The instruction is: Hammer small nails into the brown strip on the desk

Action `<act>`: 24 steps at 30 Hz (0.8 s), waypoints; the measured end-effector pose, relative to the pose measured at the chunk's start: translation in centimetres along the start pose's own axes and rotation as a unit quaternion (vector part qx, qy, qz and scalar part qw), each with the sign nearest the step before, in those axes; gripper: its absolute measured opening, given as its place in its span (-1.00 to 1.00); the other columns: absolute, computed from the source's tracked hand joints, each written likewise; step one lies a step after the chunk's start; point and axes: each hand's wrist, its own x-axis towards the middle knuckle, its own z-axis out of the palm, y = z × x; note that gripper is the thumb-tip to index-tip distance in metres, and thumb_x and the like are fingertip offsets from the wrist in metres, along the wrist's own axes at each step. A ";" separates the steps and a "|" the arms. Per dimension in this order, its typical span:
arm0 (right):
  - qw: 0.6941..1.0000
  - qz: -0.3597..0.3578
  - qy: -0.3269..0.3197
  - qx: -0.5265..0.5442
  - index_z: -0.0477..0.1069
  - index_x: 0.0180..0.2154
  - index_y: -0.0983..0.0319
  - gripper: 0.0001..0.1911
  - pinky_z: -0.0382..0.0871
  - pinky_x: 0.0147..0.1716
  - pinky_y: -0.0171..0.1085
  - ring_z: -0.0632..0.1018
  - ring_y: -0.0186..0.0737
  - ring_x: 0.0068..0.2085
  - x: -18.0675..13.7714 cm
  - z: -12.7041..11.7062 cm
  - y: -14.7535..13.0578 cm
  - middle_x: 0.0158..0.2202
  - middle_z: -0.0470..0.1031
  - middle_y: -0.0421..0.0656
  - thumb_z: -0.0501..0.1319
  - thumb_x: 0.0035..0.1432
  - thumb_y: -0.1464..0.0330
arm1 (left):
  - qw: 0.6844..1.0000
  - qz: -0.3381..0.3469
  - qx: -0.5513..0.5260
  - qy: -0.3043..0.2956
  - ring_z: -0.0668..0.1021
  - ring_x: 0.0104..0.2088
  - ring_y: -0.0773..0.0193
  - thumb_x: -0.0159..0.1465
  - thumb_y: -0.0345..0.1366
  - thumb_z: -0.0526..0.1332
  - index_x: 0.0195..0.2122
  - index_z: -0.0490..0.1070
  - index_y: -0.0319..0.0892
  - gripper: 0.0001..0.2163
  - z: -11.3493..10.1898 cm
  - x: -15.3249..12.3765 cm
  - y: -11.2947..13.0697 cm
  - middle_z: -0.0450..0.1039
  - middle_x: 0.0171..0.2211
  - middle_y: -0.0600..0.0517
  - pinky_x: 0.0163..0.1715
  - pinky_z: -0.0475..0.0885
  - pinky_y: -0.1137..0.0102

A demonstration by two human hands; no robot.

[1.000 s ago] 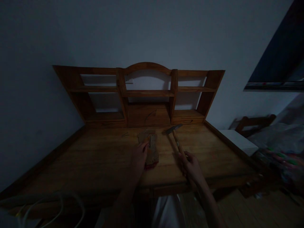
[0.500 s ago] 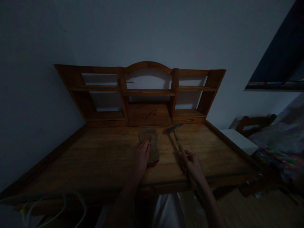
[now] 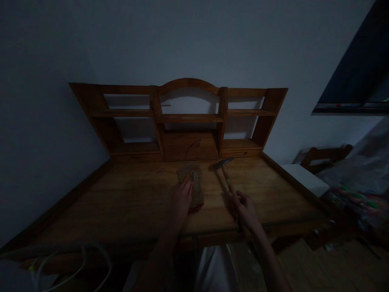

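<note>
My right hand (image 3: 244, 209) is wrapped round the wooden handle of a hammer (image 3: 228, 180). Its dark metal head is at the far end, over the desktop. On the desk, left of the hammer, lies a rough brown block (image 3: 198, 194), like a piece of brick, with a reddish near edge. My left hand (image 3: 183, 196) rests against the block's left side, fingers pinched together at its top. Something small and orange shows at the fingertips, too dim and small to name.
The wooden desk (image 3: 130, 202) carries a shelf unit (image 3: 191, 118) along its back, against the wall. A thin sliver (image 3: 160, 170) lies left of the block. Pale cables (image 3: 105, 259) loop at the front left. A white surface (image 3: 306, 180) and a chair (image 3: 330, 154) stand to the right.
Hardly anything differs. Both hands, the hammer and the block keep nearly the same places; the view has shifted very slightly.
</note>
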 end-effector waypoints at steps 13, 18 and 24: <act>1.000 0.008 0.025 0.008 0.35 -0.32 0.23 -0.56 0.13 -0.85 -0.47 0.24 -0.45 -0.75 -0.1 0.1 0.1 -0.65 0.26 -0.33 0.18 0.08 -0.03 | 1.000 0.011 -0.013 -0.001 0.52 -0.17 0.21 0.35 -0.35 -0.02 -0.20 0.41 -0.13 -0.79 0.3 0.1 -0.3 0.48 -0.18 -0.05 -0.13 0.39 0.35; 1.000 0.007 0.023 0.003 0.35 -0.32 0.24 -0.55 0.14 -0.84 -0.47 0.25 -0.45 -0.75 -0.1 0.1 0.0 -0.65 0.27 -0.32 0.18 0.07 -0.04 | 1.000 -0.010 -0.027 -0.002 0.52 -0.17 0.21 0.35 -0.33 -0.01 -0.20 0.42 -0.13 -0.79 0.2 0.1 -0.2 0.48 -0.17 -0.04 -0.13 0.38 0.34; 1.000 0.004 0.019 0.003 0.36 -0.29 0.24 -0.55 0.13 -0.84 -0.47 0.25 -0.44 -0.75 -0.1 0.0 0.2 -0.65 0.24 -0.34 0.17 0.08 -0.03 | 1.000 -0.004 -0.017 -0.001 0.52 -0.17 0.21 0.36 -0.32 -0.03 -0.21 0.42 -0.14 -0.78 0.3 -0.1 -0.3 0.48 -0.18 -0.04 -0.12 0.37 0.34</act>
